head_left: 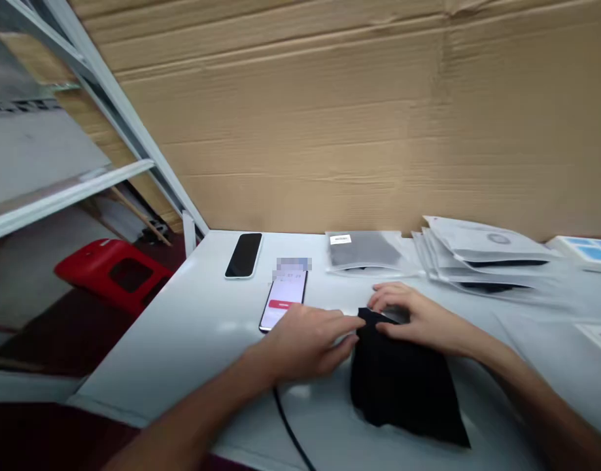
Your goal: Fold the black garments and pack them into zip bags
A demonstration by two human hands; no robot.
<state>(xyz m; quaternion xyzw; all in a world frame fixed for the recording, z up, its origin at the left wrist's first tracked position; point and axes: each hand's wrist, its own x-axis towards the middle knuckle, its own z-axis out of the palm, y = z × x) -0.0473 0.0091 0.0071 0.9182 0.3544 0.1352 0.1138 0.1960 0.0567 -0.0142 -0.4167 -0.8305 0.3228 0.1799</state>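
Note:
A piece of black cloth (403, 386) lies on the white table in front of me, its narrower end pointing away. My left hand (312, 343) reaches in from the left, with its index finger and thumb closed at the cloth's upper left corner. On the other side, my right hand (415, 317) has its thumb resting on the cloth. Its fingers curve around past the far edge, apart from the thumb. Just beyond my left wrist lies a phone with a lit screen (286, 291), partly covered by that hand.
A second phone (244, 255), screen dark, lies farther left. Along the cardboard wall (305, 131) are a flat clear bag (366, 252) and several stacked bags (496, 252). A blue-and-white box (592, 252) sits far right. A black cable (293, 432) runs under my left arm. A red stool (108, 275) stands beyond the table's left edge.

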